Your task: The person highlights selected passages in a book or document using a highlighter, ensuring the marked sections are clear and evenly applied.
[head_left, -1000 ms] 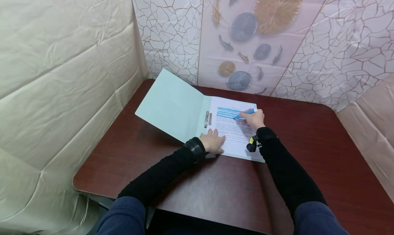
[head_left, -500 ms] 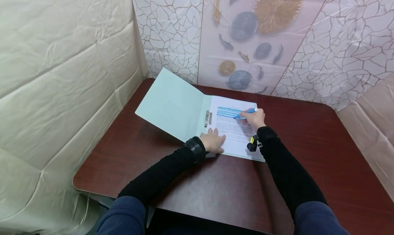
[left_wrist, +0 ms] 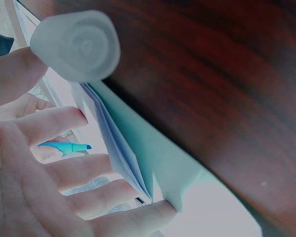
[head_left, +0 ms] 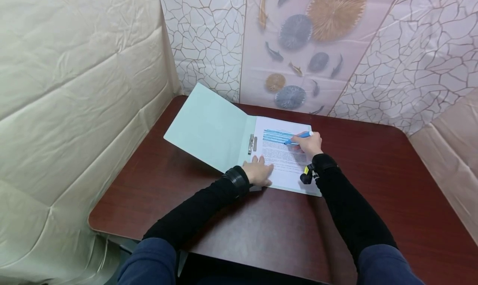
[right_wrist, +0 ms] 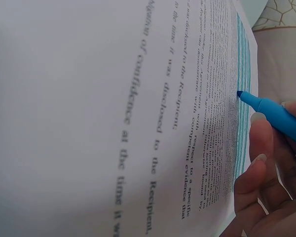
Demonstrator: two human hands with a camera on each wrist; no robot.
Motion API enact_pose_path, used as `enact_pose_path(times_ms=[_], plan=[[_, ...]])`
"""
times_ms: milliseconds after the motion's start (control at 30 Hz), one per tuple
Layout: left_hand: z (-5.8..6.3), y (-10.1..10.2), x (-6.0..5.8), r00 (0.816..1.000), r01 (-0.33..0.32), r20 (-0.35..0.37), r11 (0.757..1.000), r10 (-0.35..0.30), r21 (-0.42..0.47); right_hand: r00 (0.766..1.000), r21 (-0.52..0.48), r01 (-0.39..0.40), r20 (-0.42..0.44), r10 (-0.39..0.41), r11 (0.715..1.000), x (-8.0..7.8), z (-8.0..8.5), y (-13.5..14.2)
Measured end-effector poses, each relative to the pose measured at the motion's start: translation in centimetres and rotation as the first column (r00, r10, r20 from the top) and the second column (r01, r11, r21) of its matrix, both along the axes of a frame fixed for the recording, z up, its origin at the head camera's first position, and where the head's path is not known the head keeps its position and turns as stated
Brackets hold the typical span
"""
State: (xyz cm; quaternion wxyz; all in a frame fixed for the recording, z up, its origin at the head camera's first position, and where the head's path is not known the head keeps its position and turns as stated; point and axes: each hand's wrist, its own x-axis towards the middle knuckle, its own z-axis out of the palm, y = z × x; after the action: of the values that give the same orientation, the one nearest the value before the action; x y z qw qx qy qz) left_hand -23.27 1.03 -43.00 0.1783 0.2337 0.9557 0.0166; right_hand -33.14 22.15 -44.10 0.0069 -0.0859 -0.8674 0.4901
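My right hand [head_left: 308, 144] holds a blue highlighter [right_wrist: 281, 118], pinched between thumb and fingers. Its dark tip meets the printed page [head_left: 280, 175] at the lower edge of several blue-marked lines [head_left: 277, 135]. The left hand [head_left: 257, 171] rests on the lower left of that page with its fingers spread. In the left wrist view, a whitish translucent, cap-like piece [left_wrist: 79, 47] shows beside the left thumb. The page lies on the right side of an open pale green folder [head_left: 209, 127], next to a metal clip [head_left: 251, 144] along the spine.
The folder's left cover tilts up off the brown table [head_left: 373, 160]. Behind the table hangs a patterned cloth [head_left: 295, 61], with a beige drape [head_left: 82, 90] on the left. A small black device with a yellow patch [head_left: 306, 175] hangs at the right wrist.
The highlighter and right hand have shifted slightly to the right along the text. My left hand and the folder stay where they were.
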Motion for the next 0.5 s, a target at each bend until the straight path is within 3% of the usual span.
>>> enact_pose_path(times_ms=[500], plan=[[-0.01,-0.01,-0.02,1.000,0.002,-0.010,1.000,-0.002,-0.003,1.000,0.037,0.027,0.010,-0.027,0.999,-0.09,0.00,0.08]])
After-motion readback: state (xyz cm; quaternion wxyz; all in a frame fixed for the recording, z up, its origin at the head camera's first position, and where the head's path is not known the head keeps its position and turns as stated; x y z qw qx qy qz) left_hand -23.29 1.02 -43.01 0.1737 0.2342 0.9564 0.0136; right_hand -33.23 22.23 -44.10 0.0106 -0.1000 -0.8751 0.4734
